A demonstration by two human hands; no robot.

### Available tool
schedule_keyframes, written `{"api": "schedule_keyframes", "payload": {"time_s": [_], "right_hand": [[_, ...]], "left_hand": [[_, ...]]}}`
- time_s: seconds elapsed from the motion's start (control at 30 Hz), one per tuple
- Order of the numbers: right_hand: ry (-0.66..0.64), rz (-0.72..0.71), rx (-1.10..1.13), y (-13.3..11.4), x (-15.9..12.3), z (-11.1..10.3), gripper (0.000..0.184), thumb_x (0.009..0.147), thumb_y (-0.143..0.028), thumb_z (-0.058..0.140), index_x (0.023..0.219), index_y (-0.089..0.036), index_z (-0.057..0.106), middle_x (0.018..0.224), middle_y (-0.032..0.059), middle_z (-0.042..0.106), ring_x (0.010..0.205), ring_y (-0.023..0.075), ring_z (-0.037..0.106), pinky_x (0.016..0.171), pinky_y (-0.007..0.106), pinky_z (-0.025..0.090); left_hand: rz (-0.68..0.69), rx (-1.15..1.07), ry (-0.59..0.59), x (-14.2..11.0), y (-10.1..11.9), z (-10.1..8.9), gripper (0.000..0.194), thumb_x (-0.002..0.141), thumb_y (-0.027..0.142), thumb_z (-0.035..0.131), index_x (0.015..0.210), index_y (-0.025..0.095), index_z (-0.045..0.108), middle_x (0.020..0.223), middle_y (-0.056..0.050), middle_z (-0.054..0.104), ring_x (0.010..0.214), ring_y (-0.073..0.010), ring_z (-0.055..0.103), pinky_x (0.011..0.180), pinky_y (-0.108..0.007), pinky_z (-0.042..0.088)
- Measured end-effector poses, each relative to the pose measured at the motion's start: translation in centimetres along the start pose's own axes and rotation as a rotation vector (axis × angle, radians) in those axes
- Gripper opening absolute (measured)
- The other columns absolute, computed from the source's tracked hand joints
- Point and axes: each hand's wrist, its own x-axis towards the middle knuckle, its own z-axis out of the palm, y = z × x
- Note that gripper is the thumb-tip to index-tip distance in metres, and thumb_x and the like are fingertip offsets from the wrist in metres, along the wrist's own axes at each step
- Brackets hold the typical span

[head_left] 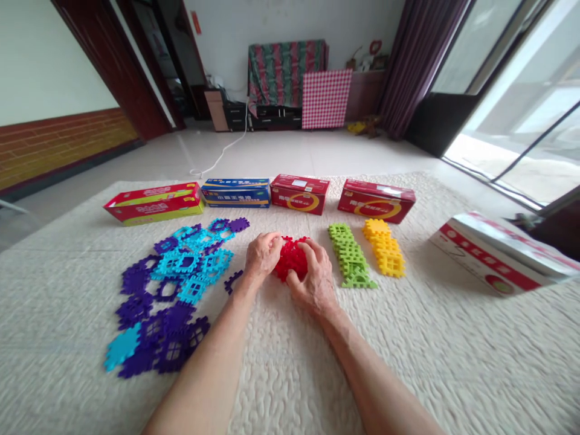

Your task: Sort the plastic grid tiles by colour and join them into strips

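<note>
A bunch of red plastic grid tiles point(290, 258) lies on the cream quilted mat point(290, 362) in front of me. My left hand point(261, 254) has its fingers curled on the left side of the red tiles. My right hand point(313, 275) wraps around their right side. To the right lie a row of green tiles point(350, 255) and a row of yellow tiles point(384, 255). To the left sprawls a loose pile of purple tiles point(154, 329) and cyan tiles point(190, 263).
Along the mat's far edge stand a red-and-yellow box point(154, 203), a blue box point(235, 192) and two red boxes point(299, 193) point(376, 200). A larger white-and-red box point(498, 251) lies at the right. Beyond are tiled floor, a covered cabinet and glass doors.
</note>
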Motion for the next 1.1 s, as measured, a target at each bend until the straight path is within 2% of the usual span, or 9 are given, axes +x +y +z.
{"api": "schedule_keyframes", "payload": {"time_s": [0.1, 0.2, 0.37, 0.53, 0.67, 0.83, 0.9, 1.1], "right_hand": [[0.019, 0.012, -0.023, 0.2, -0.1, 0.2, 0.060, 0.070, -0.022, 0.057, 0.129, -0.022, 0.042, 0.141, 0.0126, 0.038, 0.130, 0.0323, 0.035, 0.106, 0.053, 0.034], [0.005, 0.011, -0.056, 0.5, -0.2, 0.6, 0.064, 0.069, -0.022, 0.057, 0.131, -0.021, 0.040, 0.143, 0.0142, 0.036, 0.130, 0.0341, 0.036, 0.105, 0.055, 0.035], [-0.017, -0.015, -0.056, 0.7, -0.3, 0.6, 0.062, 0.071, -0.023, 0.057, 0.131, -0.020, 0.042, 0.138, 0.0146, 0.044, 0.125, 0.0322, 0.044, 0.101, 0.050, 0.040], [-0.015, 0.027, -0.020, 0.2, -0.2, 0.3, 0.056, 0.074, -0.027, 0.057, 0.129, -0.021, 0.044, 0.140, 0.0150, 0.043, 0.127, 0.0323, 0.043, 0.102, 0.052, 0.039], [-0.009, 0.054, -0.011, 0.2, -0.2, 0.3, 0.056, 0.075, -0.027, 0.058, 0.129, -0.020, 0.044, 0.141, 0.0162, 0.040, 0.130, 0.0328, 0.040, 0.105, 0.052, 0.037], [-0.021, 0.033, -0.008, 0.5, -0.2, 0.3, 0.057, 0.073, -0.024, 0.058, 0.129, -0.018, 0.044, 0.139, 0.0164, 0.043, 0.128, 0.0320, 0.043, 0.105, 0.051, 0.039], [-0.024, 0.020, -0.008, 0.5, -0.3, 0.2, 0.058, 0.072, -0.022, 0.057, 0.129, -0.018, 0.044, 0.138, 0.0161, 0.044, 0.127, 0.0312, 0.045, 0.105, 0.049, 0.040], [-0.054, -0.002, 0.034, 0.7, -0.6, 0.1, 0.061, 0.073, -0.021, 0.056, 0.132, -0.018, 0.041, 0.141, 0.0168, 0.042, 0.129, 0.0309, 0.043, 0.106, 0.049, 0.040]], "left_hand": [[0.058, -0.004, 0.009, 0.3, -0.2, 0.2, 0.027, 0.088, 0.023, 0.048, 0.104, 0.020, 0.069, 0.107, -0.007, 0.071, 0.101, -0.0195, 0.064, 0.094, -0.029, 0.048], [0.093, -0.034, -0.058, 0.4, -0.2, 0.6, 0.029, 0.089, 0.022, 0.046, 0.108, 0.019, 0.068, 0.112, -0.007, 0.070, 0.108, -0.0194, 0.062, 0.099, -0.031, 0.046], [0.059, -0.109, -0.119, 0.4, -0.2, 0.5, 0.029, 0.090, 0.025, 0.045, 0.105, 0.021, 0.069, 0.112, -0.006, 0.071, 0.106, -0.0187, 0.064, 0.097, -0.031, 0.048], [0.027, -0.141, -0.036, 0.7, -0.5, 0.3, 0.027, 0.090, 0.026, 0.047, 0.101, 0.021, 0.070, 0.105, -0.007, 0.073, 0.102, -0.0188, 0.065, 0.094, -0.030, 0.049], [0.089, -0.109, -0.003, 0.8, -0.7, 0.7, 0.029, 0.090, 0.024, 0.046, 0.106, 0.018, 0.068, 0.110, -0.009, 0.070, 0.106, -0.0200, 0.064, 0.097, -0.031, 0.048], [0.189, -0.042, -0.108, 0.5, -0.8, 1.3, 0.028, 0.089, 0.022, 0.045, 0.102, 0.023, 0.069, 0.106, -0.005, 0.072, 0.104, -0.0189, 0.063, 0.098, -0.032, 0.047], [0.218, -0.024, -0.117, 0.5, -0.8, 1.4, 0.027, 0.088, 0.022, 0.046, 0.100, 0.023, 0.070, 0.104, -0.005, 0.072, 0.103, -0.0189, 0.063, 0.098, -0.032, 0.047], [0.204, -0.037, -0.094, 0.4, -1.1, 1.5, 0.025, 0.088, 0.023, 0.048, 0.101, 0.022, 0.070, 0.104, -0.006, 0.071, 0.100, -0.0195, 0.064, 0.095, -0.032, 0.048]]}}
